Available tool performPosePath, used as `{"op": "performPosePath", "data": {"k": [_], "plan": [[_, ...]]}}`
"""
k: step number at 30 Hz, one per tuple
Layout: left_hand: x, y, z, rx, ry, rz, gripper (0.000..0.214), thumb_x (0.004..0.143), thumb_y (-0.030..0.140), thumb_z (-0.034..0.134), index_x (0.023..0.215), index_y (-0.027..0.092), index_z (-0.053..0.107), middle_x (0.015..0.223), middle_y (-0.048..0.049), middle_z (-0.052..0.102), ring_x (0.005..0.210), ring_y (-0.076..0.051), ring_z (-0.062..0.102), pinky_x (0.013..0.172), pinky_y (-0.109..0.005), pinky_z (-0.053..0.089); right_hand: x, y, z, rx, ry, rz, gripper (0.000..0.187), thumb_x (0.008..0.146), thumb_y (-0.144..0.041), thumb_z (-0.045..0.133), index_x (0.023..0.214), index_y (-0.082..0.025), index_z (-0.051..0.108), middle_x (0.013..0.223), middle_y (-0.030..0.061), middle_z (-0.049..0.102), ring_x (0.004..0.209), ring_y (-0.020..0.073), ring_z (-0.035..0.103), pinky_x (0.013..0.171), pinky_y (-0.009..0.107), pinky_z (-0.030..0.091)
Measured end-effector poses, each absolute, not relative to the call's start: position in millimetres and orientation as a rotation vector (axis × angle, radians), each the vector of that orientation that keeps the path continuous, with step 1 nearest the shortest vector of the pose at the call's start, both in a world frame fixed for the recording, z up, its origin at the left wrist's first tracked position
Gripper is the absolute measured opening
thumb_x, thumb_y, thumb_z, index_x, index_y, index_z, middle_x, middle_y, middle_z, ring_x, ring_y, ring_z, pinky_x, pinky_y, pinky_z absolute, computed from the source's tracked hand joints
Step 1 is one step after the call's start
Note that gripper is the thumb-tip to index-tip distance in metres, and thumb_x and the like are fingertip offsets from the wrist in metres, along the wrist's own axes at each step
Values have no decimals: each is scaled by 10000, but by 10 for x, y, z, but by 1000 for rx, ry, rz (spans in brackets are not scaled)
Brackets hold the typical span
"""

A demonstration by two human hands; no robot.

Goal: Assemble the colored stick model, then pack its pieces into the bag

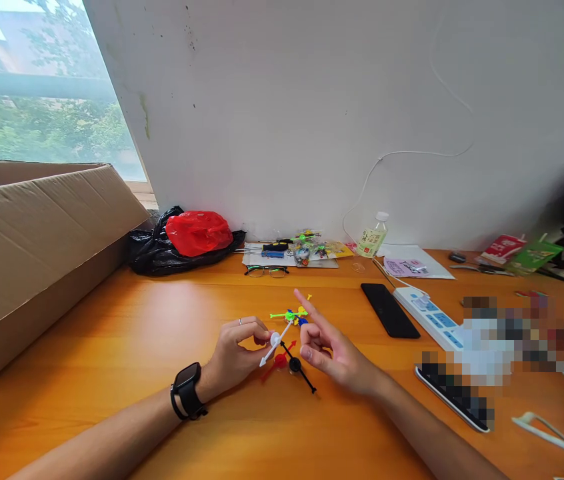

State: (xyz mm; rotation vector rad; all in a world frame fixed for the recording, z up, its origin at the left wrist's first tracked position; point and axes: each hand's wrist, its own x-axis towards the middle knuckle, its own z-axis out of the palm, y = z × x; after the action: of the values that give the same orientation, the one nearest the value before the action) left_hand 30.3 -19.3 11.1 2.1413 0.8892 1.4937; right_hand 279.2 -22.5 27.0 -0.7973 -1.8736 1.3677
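1. The left hand [242, 343] pinches the white spinner [275, 340] at its round hub, thumb and forefinger pressed on it; held there, its long arms seem left clear of the fingers.
2. The white spinner is between the two hands, raised above the desk [162, 347], perhaps for a clear view of it.
3. The right hand [335, 357] sits just right of it, index stretched out and spread from the thumb, other fingers curled; no held thing shows. The pose seems to keep that finger free beside the arms.
4. The red spinner [281, 361] and black spinner [295, 365] lie near, the green spinner [289, 316] far, seemingly grouped within easy reach.
5. The phone [389, 311] and power strip [442, 323] stand off to the right, probably out of the hands' way.
6. The white spinner's long axis runs slantwise from near left to far right, its arrowhead aimed near left.
7. The red one slants much the same way; the black one crosses that line, far left to near right; the green one lies roughly left to right.
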Motion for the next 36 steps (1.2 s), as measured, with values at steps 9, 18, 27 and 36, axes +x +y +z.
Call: {"op": "performPosePath", "data": {"k": [9, 18, 27, 36], "plan": [[315, -193, 84, 2088, 951, 1479, 287, 934, 243, 745, 681, 185, 623, 667, -3, 692, 595, -119, 618, 592, -231, 503, 2877, -87, 129, -720, -1790, 1229, 754, 1037, -731, 441, 485, -217, 438, 484, -18, 345, 505, 135, 317, 541, 308, 217], [312, -204, 91, 2098, 942, 1460, 283, 921, 246, 767, 688, 187, 617, 651, 7, 680, 588, -116, 611, 586, -226, 491, 2789, -191, 312, -756, -1902, 1305, 504, 1020, -614, 612, 957, -146, 787, 741, 14, 589, 635, 140, 439, 630, 274, 340], [318, -223, 93, 2079, 946, 1407, 307, 883, 288, 828, 700, 189, 602, 669, 9, 681, 605, -122, 591, 588, -230, 456, 2785, -215, 330, -751, -1977, 1331, 498, 1015, -588, 640, 1267, -177, 763, 747, -22, 474, 666, 133, 392, 630, 268, 298], [299, -217, 123, 2169, 815, 1331, 131, 926, 298, 810, 872, 188, 764, 818, -48, 767, 706, -157, 669, 651, -252, 507, 2683, -243, 283, -916, -1900, 1163, 323, 987, -491, 733, 1118, -197, 754, 718, -35, 515, 635, 123, 423, 590, 263, 326]]}}
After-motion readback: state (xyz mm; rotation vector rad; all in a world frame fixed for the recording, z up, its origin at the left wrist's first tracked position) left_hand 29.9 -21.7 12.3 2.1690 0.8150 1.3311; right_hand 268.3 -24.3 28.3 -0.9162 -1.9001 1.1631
